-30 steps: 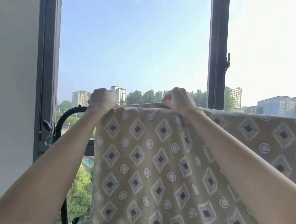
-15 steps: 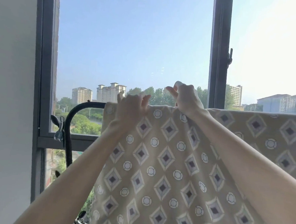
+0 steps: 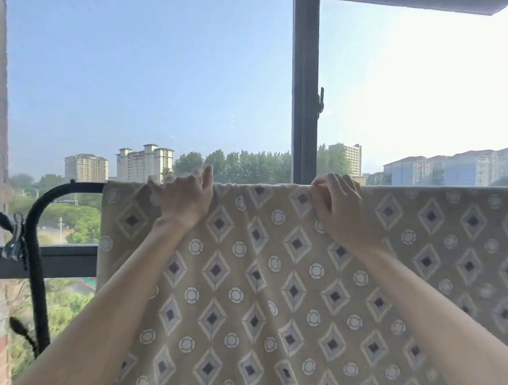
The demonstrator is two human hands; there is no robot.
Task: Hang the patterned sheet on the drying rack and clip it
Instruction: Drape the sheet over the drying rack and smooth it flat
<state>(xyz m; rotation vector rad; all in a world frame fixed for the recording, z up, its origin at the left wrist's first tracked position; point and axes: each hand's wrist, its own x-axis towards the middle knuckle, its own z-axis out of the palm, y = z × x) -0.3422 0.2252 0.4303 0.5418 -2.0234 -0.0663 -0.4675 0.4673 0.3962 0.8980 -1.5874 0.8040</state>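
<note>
My left hand [image 3: 184, 202] and right hand [image 3: 339, 205] both pinch the top fold of the patterned sheet [image 3: 242, 280], which lies along the top bar of the drying rack [image 3: 37, 269], and the clip [image 3: 14, 240] hangs on its left post, lower and nearer my left hand.

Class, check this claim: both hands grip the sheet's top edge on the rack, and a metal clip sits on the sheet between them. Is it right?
No: in the head view the clip hangs on the left post of the rack, off the sheet. The left hand and right hand do grip the top edge.
</note>
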